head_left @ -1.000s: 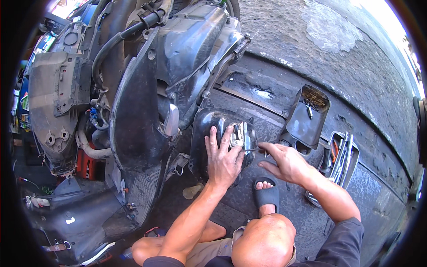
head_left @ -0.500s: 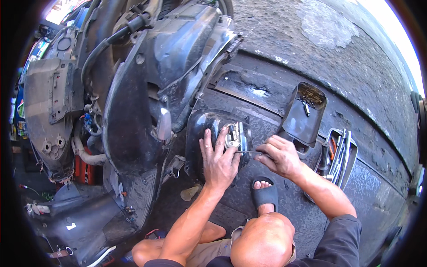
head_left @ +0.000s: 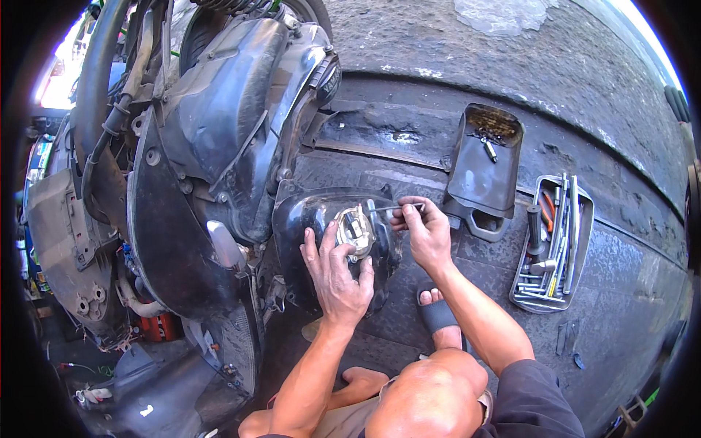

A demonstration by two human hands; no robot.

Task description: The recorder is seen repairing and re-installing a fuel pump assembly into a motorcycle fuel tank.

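Note:
A glossy black tank-like housing (head_left: 298,223) lies on the floor before me. A round, pale metal fitting (head_left: 355,232) with a dark block in its middle sits on its face. My left hand (head_left: 337,281) rests on the housing with fingers spread, fingertips around the fitting's near and left sides; it grips nothing. Pinched between the fingers of my right hand (head_left: 423,230) is a thin metal rod (head_left: 391,209), pointing left. The rod's tip reaches the fitting's upper right edge; its shape is too small to tell.
A partly stripped scooter (head_left: 219,117) stands at left. A black pan (head_left: 482,175) with small metal parts lies beyond my right hand. A tool tray (head_left: 522,296) holds a hammer, orange-handled pliers and several wrenches. Loose dark panels (head_left: 171,398) lie at lower left.
The view has shifted. My right hand and the rod have moved from the fitting's near side to its upper right edge. My left hand has slid nearer along the housing, uncovering more of the fitting.

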